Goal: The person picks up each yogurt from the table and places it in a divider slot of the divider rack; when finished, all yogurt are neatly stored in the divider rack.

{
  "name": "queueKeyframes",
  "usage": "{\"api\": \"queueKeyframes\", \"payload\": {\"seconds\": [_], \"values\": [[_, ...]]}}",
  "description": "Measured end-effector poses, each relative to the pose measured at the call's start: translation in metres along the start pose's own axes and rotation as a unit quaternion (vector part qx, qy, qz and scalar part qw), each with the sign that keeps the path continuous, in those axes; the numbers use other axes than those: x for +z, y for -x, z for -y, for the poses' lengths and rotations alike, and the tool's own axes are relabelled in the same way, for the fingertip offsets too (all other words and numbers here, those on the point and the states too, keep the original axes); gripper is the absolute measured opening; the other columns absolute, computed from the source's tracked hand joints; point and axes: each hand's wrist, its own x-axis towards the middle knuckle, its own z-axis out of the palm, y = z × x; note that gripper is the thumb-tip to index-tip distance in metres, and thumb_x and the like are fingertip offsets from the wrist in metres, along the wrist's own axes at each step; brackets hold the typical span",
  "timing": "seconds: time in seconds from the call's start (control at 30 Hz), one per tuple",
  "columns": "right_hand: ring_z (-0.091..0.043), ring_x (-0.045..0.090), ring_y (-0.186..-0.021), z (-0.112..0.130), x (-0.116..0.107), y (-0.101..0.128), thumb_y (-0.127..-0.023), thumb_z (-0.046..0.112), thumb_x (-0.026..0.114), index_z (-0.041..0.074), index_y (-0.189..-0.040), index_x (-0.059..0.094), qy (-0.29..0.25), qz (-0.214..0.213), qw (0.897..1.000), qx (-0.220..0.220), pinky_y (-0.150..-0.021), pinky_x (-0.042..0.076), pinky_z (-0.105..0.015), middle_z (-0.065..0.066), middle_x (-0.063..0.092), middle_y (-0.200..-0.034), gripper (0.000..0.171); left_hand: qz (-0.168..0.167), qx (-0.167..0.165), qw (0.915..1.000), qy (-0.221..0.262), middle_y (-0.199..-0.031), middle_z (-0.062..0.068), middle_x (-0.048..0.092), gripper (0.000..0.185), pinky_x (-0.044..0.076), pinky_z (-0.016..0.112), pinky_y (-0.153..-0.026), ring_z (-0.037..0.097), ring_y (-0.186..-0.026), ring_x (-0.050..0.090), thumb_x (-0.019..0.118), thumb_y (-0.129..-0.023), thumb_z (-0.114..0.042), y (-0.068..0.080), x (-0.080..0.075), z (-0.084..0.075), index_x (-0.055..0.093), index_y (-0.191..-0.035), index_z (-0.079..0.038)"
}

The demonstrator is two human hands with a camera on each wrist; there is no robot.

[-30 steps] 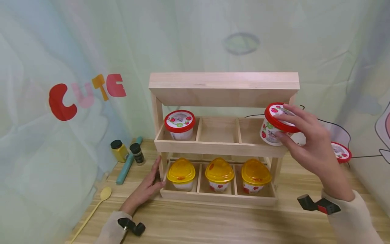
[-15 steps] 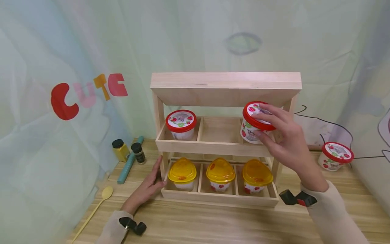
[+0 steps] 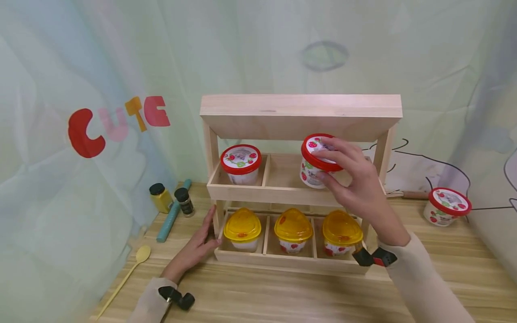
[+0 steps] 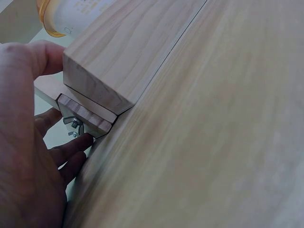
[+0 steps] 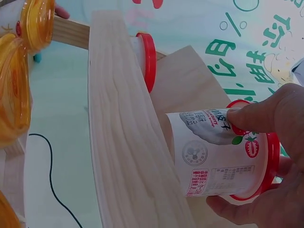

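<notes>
right hand (image 3: 355, 184) grips a red-lidded cup (image 3: 316, 162) by the lid rim, fingers curled over the top and thumb below. head view: the cup hangs tilted over the upper tier of the wooden rack (image 3: 299, 107), about at the divider between the middle and right compartments, not set down. right wrist view adds what the head view hides: printed label on the cup wall (image 5: 216, 159), bottom clear of the shelf's front rail (image 5: 128, 142), and the second red-lidded cup (image 5: 145, 59) beyond the rail.

left hand (image 3: 198, 244) lies on the table (image 3: 282, 296) against the rack's lower left corner, fingers straight and slightly spread, touching the wood. left wrist view shows the detail: fingertips (image 4: 78, 145) beside a small metal screw fitting under the base corner (image 4: 102, 85), thumb along the side.

head view only: second cup (image 3: 240, 163) in the upper left compartment; three yellow-lidded cups (image 3: 293, 229) in the lower tier; a third red-lidded cup (image 3: 444, 206) on the table far right; two small jars (image 3: 171, 199), a teal stick (image 3: 173, 217) and a yellow spoon (image 3: 129, 271) on the left.
</notes>
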Motion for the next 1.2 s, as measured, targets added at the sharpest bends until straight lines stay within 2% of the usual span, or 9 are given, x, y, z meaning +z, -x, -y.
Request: {"api": "queueKeyframes", "payload": {"seconds": [0.17,0.37,0.47,0.57,0.6,0.7,0.83,1.03,1.2], "values": [[-0.028,0.048,-0.151,0.002,0.012,-0.005,-0.089,0.001,0.084,0.016,-0.135,0.074,-0.007,0.010,1.000,-0.005,-0.109,0.045,-0.012,-0.008,0.059,-0.159,0.050,-0.005,0.016,0.9998,0.006,-0.170,0.029,0.040,0.098,0.039,0.029,-0.121,0.048,-0.150,0.049,0.067,-0.100,-0.012,0.000,0.000,-0.004,0.004,-0.175,-0.021],[-0.030,0.048,-0.151,0.003,0.021,-0.009,-0.088,0.001,0.084,0.016,-0.135,0.074,-0.004,0.021,1.000,-0.008,-0.105,0.059,-0.046,-0.009,0.059,-0.159,0.050,-0.005,0.030,0.9995,0.003,-0.171,0.027,0.039,0.098,0.048,0.041,-0.117,0.040,-0.149,0.053,0.068,-0.100,-0.012,0.000,0.002,0.014,0.004,-0.174,-0.020],[-0.032,0.048,-0.150,0.002,0.026,-0.010,-0.088,-0.001,0.084,0.015,-0.134,0.074,-0.009,0.027,1.000,-0.009,-0.103,0.060,-0.057,-0.011,0.059,-0.158,0.050,-0.004,0.021,0.9998,-0.004,-0.173,0.024,0.037,0.098,0.047,0.033,-0.117,0.033,-0.150,0.053,0.069,-0.101,-0.016,0.001,0.004,0.027,0.004,-0.175,-0.021],[-0.034,0.048,-0.149,0.000,0.031,-0.010,-0.088,-0.001,0.083,0.015,-0.133,0.074,-0.012,0.034,0.999,-0.011,-0.104,0.059,-0.058,-0.013,0.060,-0.157,0.048,0.003,0.004,1.0000,-0.005,-0.174,0.028,0.032,0.098,0.048,0.042,-0.119,0.041,-0.151,0.050,0.068,-0.101,-0.015,0.001,0.003,0.018,0.003,-0.174,-0.018],[-0.034,0.048,-0.149,-0.001,0.032,-0.010,-0.088,-0.001,0.083,0.014,-0.133,0.074,-0.014,0.037,0.999,-0.012,-0.104,0.059,-0.058,-0.013,0.060,-0.157,0.048,0.005,0.004,0.9999,-0.009,-0.175,0.025,0.030,0.098,0.047,0.039,-0.119,0.037,-0.153,0.049,0.068,-0.102,-0.016,0.001,0.002,0.020,0.002,-0.174,-0.018],[-0.035,0.049,-0.148,-0.003,0.037,-0.010,-0.088,-0.001,0.083,0.014,-0.133,0.075,-0.016,0.045,0.999,-0.011,-0.104,0.059,-0.058,-0.015,0.059,-0.157,0.048,0.016,-0.019,0.9996,-0.011,-0.176,0.026,0.026,0.098,0.045,0.043,-0.121,0.043,-0.154,0.046,0.067,-0.102,-0.014,0.000,-0.001,0.004,0.000,-0.174,-0.016],[-0.037,0.049,-0.147,-0.004,0.042,-0.011,-0.089,0.000,0.082,0.015,-0.132,0.075,-0.007,0.059,0.998,-0.005,-0.100,0.061,-0.057,-0.016,0.059,-0.156,0.046,0.017,-0.030,0.9993,-0.012,-0.175,0.031,0.027,0.097,0.039,0.032,-0.122,0.051,-0.152,0.045,0.065,-0.103,-0.014,-0.001,-0.002,-0.008,0.000,-0.174,-0.018],[-0.037,0.050,-0.145,-0.005,0.047,-0.010,-0.091,0.002,0.082,0.015,-0.129,0.076,0.009,0.072,0.997,-0.004,-0.100,0.061,-0.056,-0.016,0.060,-0.155,0.041,0.002,0.004,1.0000,-0.004,-0.175,0.029,0.028,0.096,0.042,0.032,-0.121,0.044,-0.153,0.046,0.065,-0.102,-0.015,0.000,-0.001,0.002,0.003,-0.175,-0.022],[-0.038,0.052,-0.142,-0.006,0.048,-0.009,-0.091,0.004,0.082,0.012,-0.124,0.074,0.017,0.084,0.996,-0.007,-0.097,0.063,-0.054,-0.017,0.060,-0.153,0.035,-0.002,-0.004,1.0000,-0.009,-0.175,0.030,0.027,0.097,0.042,0.065,-0.119,0.052,-0.152,0.044,0.067,-0.101,-0.017,0.000,0.000,-0.001,0.003,-0.175,-0.023]]}}
